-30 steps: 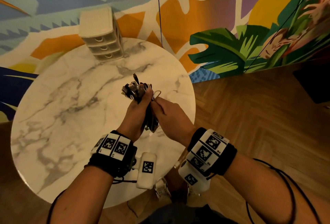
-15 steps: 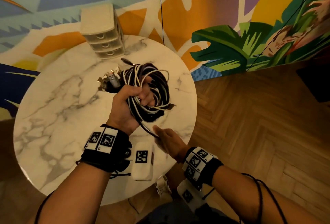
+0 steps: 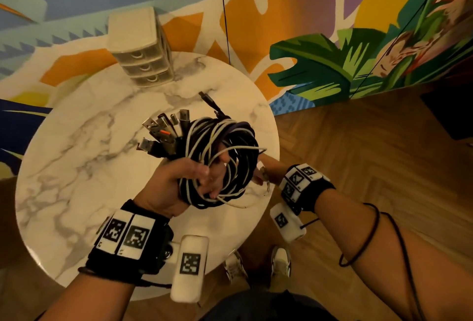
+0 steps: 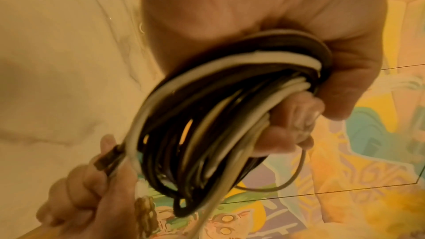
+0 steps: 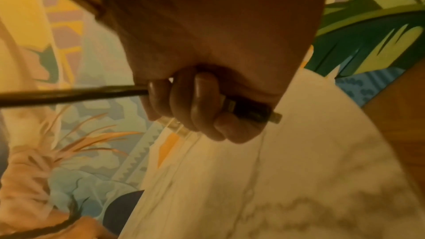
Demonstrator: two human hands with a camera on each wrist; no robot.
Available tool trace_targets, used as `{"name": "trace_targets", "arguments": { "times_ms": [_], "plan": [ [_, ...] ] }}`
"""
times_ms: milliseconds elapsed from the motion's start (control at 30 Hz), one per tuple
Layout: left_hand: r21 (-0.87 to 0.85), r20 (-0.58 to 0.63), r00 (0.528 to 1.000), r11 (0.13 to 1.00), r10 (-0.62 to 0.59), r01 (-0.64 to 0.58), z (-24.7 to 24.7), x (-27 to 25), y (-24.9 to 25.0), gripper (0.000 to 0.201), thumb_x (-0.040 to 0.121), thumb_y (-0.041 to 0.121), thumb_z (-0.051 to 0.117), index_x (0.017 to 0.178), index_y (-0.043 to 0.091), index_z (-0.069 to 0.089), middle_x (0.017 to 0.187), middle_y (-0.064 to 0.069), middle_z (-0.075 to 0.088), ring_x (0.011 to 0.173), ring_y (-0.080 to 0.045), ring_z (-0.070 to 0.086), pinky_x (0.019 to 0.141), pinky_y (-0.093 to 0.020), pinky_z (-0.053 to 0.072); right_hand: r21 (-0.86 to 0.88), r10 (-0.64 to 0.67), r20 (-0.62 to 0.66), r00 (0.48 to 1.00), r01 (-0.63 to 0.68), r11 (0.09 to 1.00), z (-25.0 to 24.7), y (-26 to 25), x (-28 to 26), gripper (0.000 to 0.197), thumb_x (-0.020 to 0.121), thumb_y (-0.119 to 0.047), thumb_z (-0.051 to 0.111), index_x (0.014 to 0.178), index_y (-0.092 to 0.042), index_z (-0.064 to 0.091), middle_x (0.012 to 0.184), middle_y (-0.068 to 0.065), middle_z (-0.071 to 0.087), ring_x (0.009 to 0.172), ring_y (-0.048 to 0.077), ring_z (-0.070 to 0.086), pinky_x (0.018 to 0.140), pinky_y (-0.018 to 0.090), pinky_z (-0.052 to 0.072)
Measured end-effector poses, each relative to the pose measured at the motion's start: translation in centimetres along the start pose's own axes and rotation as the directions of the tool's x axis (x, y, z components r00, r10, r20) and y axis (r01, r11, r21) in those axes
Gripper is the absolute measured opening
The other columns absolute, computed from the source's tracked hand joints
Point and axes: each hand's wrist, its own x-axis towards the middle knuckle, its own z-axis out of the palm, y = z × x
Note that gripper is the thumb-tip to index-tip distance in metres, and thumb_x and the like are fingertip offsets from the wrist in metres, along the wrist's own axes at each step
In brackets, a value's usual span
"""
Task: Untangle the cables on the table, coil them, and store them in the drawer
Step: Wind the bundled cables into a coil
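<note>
Head view shows the left hand (image 3: 179,182) curled round a thick coil of black and white cables (image 3: 220,162), fingers threaded through the loops and the thumb across the top, holding the bundle up above the round white marble table (image 3: 76,167). A fan of metal USB plugs (image 3: 163,131) sticks out from the far side of the coil, and one black plug (image 3: 206,98) juts toward the wall. Behind the coil, the right hand (image 3: 263,169) is mostly hidden in this view; the right wrist view shows its fingers (image 5: 197,104) wrapped tight round a dark cable end (image 5: 69,95), with a metal-tipped plug (image 5: 274,116) poking out past the little finger. The left wrist view shows the same two grips, the coil wedged between palm and fingertips.

At the back of the table stands a small beige plastic drawer unit (image 3: 140,47) with three drawers, all shut, well apart from the hands.

Winding looks nearly finished, with storing yet to come. The loops sit unevenly, and one white strand (image 3: 230,204) sags below the bundle; if the left grip eases while a drawer is pulled out, the coil could spring apart. The splayed plugs could also catch on the drawer rim on entry.
</note>
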Motion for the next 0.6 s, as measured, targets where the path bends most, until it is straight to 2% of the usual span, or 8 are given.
{"name": "trace_targets", "arguments": {
  "times_ms": [100,233,267,333,367,433,500,600],
  "plan": [
    [-0.030,-0.045,0.999,0.999,0.026,-0.028,-0.4,0.0,0.0,0.035,0.060,0.023,0.075,0.089,0.005,0.066,0.052,0.004,0.045,0.044,-0.009,0.036,0.049,-0.022,0.042,0.154,-0.099,-0.012,0.995,0.099,0.983,-1.1,0.4,-0.1,0.047,0.095,-0.019,0.050,0.049,-0.012,0.044,0.032,-0.005,0.042,0.030,0.007,0.037,0.038,0.015,0.032],
    [-0.002,0.040,0.999,1.000,-0.015,0.015,-0.2,0.1,-0.4,0.033,0.065,0.023,0.072,0.091,0.005,0.065,0.055,0.004,0.047,0.045,-0.009,0.039,0.051,-0.022,0.042,0.016,-0.048,-0.018,0.999,0.049,0.999,-2.5,-0.1,-0.1,0.052,0.092,-0.004,0.045,0.041,-0.015,0.051,0.034,-0.005,0.048,0.038,0.009,0.043,0.052,0.019,0.036],
    [0.019,0.077,0.997,0.999,-0.028,0.027,0.0,0.3,-0.4,0.032,0.067,0.023,0.071,0.092,0.005,0.065,0.056,0.004,0.047,0.046,-0.009,0.040,0.051,-0.022,0.042,-0.015,-0.049,-0.012,0.999,0.049,0.999,-2.9,-0.3,0.0,0.049,0.091,-0.005,0.045,0.044,-0.013,0.056,0.043,-0.001,0.054,0.043,0.009,0.046,0.055,0.018,0.036],
    [0.052,0.124,0.992,0.998,-0.036,0.030,0.2,0.5,-0.4,0.032,0.070,0.022,0.069,0.095,0.004,0.063,0.057,0.002,0.046,0.046,-0.010,0.041,0.052,-0.023,0.042,-0.027,-0.021,0.008,1.000,0.021,0.999,-3.6,-0.7,0.1,0.032,0.092,-0.008,0.048,0.064,0.000,0.062,0.066,0.015,0.060,0.060,0.018,0.049,0.062,0.019,0.038],
    [0.063,0.111,0.993,0.998,-0.031,0.024,0.2,0.6,-0.3,0.032,0.070,0.022,0.070,0.095,0.003,0.062,0.057,0.002,0.045,0.046,-0.010,0.041,0.052,-0.023,0.042,-0.048,-0.019,0.025,1.000,0.020,0.999,-3.9,-0.8,-0.1,0.030,0.091,-0.008,0.049,0.064,0.000,0.059,0.066,0.015,0.057,0.059,0.020,0.046,0.060,0.020,0.038],
    [0.068,0.014,1.000,0.998,0.002,-0.003,-0.2,0.6,-0.2,0.035,0.065,0.023,0.073,0.093,0.004,0.064,0.056,0.001,0.044,0.046,-0.011,0.039,0.051,-0.023,0.041,-0.028,-0.077,0.049,0.996,0.078,0.997,-4.5,-0.7,-0.7,0.038,0.091,-0.013,0.051,0.053,-0.009,0.049,0.051,0.005,0.046,0.047,0.014,0.037,0.050,0.019,0.032],
    [0.061,-0.109,0.992,0.997,0.061,-0.054,-0.9,0.5,-0.2,0.037,0.061,0.024,0.075,0.091,0.005,0.065,0.054,0.001,0.042,0.044,-0.011,0.038,0.050,-0.022,0.041,0.048,-0.154,0.051,0.987,0.151,0.987,-5.1,-0.6,-1.4,0.038,0.093,-0.027,0.055,0.059,-0.011,0.050,0.054,0.003,0.042,0.047,0.011,0.033,0.048,0.020,0.030],
    [0.088,-0.304,0.941,0.988,0.147,-0.126,-1.7,0.9,-0.4,0.041,0.057,0.016,0.072,0.094,0.000,0.062,0.054,-0.001,0.039,0.043,-0.013,0.035,0.049,-0.023,0.039,-0.058,-0.188,0.008,0.982,0.189,0.980,-5.3,-1.4,-3.0,0.037,0.093,-0.040,0.052,0.069,-0.013,0.054,0.060,0.001,0.045,0.050,0.010,0.037,0.050,0.021,0.034]
  ]
}}
